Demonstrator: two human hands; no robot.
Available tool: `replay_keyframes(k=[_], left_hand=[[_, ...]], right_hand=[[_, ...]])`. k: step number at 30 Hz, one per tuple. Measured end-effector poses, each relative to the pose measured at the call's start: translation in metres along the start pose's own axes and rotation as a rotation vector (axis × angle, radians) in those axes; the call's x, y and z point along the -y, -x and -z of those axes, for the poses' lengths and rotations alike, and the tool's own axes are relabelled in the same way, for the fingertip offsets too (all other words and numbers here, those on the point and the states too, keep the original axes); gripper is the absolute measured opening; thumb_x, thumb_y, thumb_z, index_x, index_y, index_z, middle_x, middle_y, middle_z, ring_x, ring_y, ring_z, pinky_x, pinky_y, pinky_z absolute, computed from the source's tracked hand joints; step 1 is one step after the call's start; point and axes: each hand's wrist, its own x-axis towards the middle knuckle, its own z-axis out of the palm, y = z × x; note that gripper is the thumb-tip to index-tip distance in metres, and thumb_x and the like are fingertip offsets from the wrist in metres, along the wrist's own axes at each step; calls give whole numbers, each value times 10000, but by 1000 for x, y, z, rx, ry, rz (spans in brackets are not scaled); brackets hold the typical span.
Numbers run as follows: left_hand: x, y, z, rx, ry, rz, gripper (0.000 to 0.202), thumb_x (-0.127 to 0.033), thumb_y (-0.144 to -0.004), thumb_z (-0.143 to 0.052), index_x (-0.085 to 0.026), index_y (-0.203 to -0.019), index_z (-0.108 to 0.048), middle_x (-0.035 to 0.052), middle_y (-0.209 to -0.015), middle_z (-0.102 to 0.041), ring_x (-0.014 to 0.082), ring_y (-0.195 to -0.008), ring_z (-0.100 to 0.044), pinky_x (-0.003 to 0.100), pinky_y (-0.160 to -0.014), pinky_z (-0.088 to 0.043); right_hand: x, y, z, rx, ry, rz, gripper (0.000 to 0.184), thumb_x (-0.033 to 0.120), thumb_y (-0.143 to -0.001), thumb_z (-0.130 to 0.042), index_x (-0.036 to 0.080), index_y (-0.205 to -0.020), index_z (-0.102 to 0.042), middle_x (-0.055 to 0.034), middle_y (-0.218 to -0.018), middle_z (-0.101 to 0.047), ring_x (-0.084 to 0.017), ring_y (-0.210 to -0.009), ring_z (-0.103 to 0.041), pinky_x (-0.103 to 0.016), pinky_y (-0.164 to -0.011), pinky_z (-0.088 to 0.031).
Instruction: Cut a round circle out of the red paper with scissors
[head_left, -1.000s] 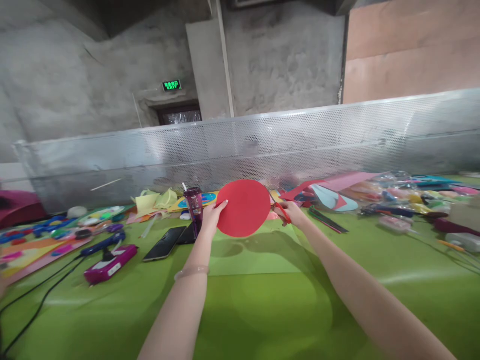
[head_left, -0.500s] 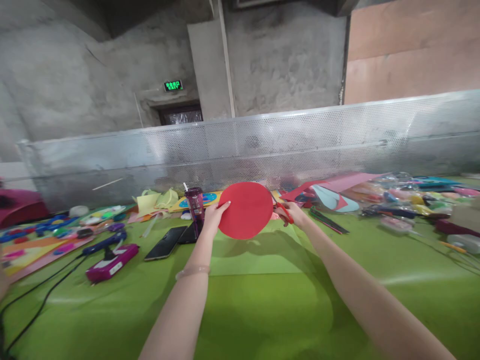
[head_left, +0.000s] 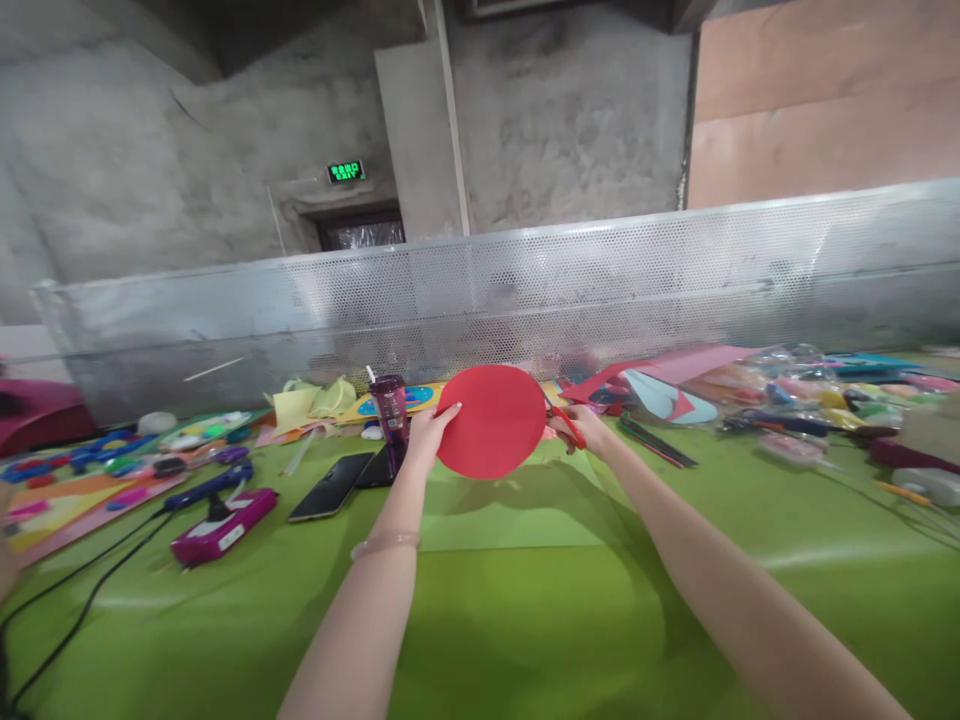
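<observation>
A round piece of red paper (head_left: 492, 422) is held up above the table in the middle of the head view. My left hand (head_left: 429, 436) pinches its left edge, thumb on the near face and the other fingers hidden behind. At the right edge of the disc, my right hand (head_left: 583, 430) grips a pair of scissors (head_left: 571, 428) with red handles. Their blades lie by the paper's rim and are mostly hidden, so I cannot tell whether they touch it. Below the disc a light green sheet (head_left: 510, 525) lies flat on the table.
A green-covered table (head_left: 540, 620) spans the view. On the left are a black phone (head_left: 331, 487), a purple power strip (head_left: 225, 525) with cords, and a dark cup (head_left: 390, 410) with a straw. Coloured paper (head_left: 667, 368) and bagged supplies (head_left: 817, 400) lie right. A perforated metal panel (head_left: 525, 290) stands behind.
The scissors' red handles have shifted very slightly in my right hand. The red disc and my left hand stay almost where they were.
</observation>
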Motion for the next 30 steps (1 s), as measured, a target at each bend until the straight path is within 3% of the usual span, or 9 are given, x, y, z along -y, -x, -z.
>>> replay_keyframes(k=[7,30], left_hand=[[1,0,1,8,-11,-12,427,-414,-573,-724,-136,-895,-683,108,-853,-689,256,-782,-639,358,-704,-504],[0,-2,1,10,-48,13,415,-421,-582,-713,-136,-882,-681,96,-832,-693,247,-771,-642,341,-689,-508]], right_hand=[[-5,-3,3,-2,-10,5,266,319,-692,-547,174,-503,-429,53,-382,-441,-64,-323,-424,-185,-340,-412],[2,1,0,-5,8,-11,203,285,-674,-526,177,-526,-440,48,-376,-443,-66,-324,-402,-192,-339,-404]])
